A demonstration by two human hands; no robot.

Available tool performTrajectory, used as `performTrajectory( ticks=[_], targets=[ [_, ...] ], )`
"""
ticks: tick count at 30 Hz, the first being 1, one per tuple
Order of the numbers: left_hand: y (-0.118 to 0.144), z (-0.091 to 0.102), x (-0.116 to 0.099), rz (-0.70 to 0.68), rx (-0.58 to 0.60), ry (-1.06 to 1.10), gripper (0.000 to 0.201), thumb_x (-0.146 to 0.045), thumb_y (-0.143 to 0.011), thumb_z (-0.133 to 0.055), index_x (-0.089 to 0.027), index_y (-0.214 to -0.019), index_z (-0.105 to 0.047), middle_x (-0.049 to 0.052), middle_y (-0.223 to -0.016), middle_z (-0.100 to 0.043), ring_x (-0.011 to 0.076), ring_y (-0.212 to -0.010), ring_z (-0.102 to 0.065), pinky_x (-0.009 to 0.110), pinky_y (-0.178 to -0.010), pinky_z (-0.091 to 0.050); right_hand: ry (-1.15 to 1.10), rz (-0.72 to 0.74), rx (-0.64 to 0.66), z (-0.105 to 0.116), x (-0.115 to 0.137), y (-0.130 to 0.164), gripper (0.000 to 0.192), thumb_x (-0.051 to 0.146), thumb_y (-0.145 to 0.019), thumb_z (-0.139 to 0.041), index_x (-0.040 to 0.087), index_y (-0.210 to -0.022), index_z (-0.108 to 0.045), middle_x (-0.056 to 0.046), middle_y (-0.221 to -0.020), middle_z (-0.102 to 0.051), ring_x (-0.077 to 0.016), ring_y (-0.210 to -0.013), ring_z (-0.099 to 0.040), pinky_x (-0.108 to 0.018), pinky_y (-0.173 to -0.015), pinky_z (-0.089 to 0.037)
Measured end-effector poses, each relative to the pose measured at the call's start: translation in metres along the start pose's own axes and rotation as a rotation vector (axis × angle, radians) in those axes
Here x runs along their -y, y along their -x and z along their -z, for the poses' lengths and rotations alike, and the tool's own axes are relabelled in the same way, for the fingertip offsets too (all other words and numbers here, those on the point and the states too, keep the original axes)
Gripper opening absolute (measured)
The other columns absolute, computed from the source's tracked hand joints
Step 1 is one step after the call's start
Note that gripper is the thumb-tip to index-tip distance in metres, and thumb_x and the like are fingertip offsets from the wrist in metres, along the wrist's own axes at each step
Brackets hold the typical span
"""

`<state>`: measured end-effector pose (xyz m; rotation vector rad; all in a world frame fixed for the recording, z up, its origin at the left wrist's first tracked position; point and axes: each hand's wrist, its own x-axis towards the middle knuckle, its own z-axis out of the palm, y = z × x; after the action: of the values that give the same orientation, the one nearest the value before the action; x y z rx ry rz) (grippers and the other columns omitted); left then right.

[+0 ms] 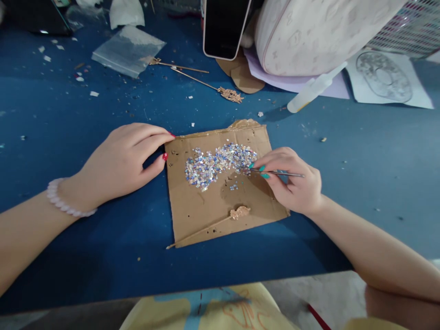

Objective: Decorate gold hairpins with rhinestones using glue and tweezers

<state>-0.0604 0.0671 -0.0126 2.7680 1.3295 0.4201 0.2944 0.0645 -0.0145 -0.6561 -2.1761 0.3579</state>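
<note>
A square of brown cardboard (pixel 206 215) lies on the blue table, with a spread of small glittering blue, white and pink chips (pixel 220 160) on it. My left hand (pixel 125 156) rests at the cardboard's upper left corner, its thumb and forefinger apart and touching the edge. Slim metal tweezers (pixel 287 173) are pinched in my right hand (pixel 294 178), their tip at the right end of the chips. Below the chips lies a gold-coloured hair stick (pixel 206 227) with an ornate head, its thin end reaching past the cardboard's lower left corner.
Two more ornate hair sticks (pixel 230 94) lie behind the cardboard, beside a clear plastic bag (pixel 129 50). A phone (pixel 225 27) stands at the back, near a pale padded bag (pixel 309 36). A white glue bottle (pixel 309 91) lies before a printed sheet (pixel 388 78).
</note>
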Motion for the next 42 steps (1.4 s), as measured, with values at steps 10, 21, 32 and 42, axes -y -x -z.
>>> performTrajectory(
  ticks=[10,21,32,42],
  targets=[
    [-0.0001,0.0023,-0.0018,0.024,0.037,-0.018,0.038,-0.028,-0.101,-0.039,-0.018,-0.136,-0.052,0.010,-0.136,-0.059,0.0297,-0.127,-0.056,0.051,-0.107,-0.047,0.019,0.006,-0.001,-0.0005,0.0010,-0.0005,0.027,0.000,-0.081,-0.056,0.022,-0.095,-0.061,-0.005,-0.087,-0.076,-0.0207,-0.080,-0.073,-0.038,-0.072,-0.057],
    [-0.0003,0.0035,-0.0029,0.033,0.053,-0.006,0.039,-0.029,-0.101,-0.039,-0.017,-0.136,-0.052,0.010,-0.137,-0.058,0.0295,-0.128,-0.055,0.052,-0.109,-0.047,0.025,-0.020,0.001,-0.0007,0.0017,-0.0008,0.026,0.002,-0.083,-0.056,0.024,-0.096,-0.061,-0.003,-0.088,-0.077,-0.0200,-0.080,-0.073,-0.037,-0.068,-0.058],
    [-0.0003,0.0043,-0.0027,0.032,0.053,-0.013,0.039,-0.030,-0.101,-0.040,-0.018,-0.136,-0.052,0.009,-0.137,-0.058,0.0291,-0.127,-0.056,0.051,-0.109,-0.047,0.002,-0.030,-0.009,-0.0013,0.0013,-0.0005,0.025,0.003,-0.085,-0.055,0.025,-0.094,-0.062,-0.003,-0.087,-0.077,-0.0201,-0.080,-0.074,-0.038,-0.069,-0.059],
    [-0.0009,0.0047,-0.0028,0.013,0.034,-0.011,0.038,-0.026,-0.099,-0.045,-0.017,-0.135,-0.054,0.012,-0.135,-0.060,0.0310,-0.125,-0.058,0.051,-0.107,-0.048,-0.035,-0.038,-0.030,-0.0010,0.0014,0.0001,0.020,0.008,-0.088,-0.057,0.025,-0.095,-0.064,-0.004,-0.087,-0.077,-0.0204,-0.081,-0.074,-0.038,-0.072,-0.060]
  ],
)
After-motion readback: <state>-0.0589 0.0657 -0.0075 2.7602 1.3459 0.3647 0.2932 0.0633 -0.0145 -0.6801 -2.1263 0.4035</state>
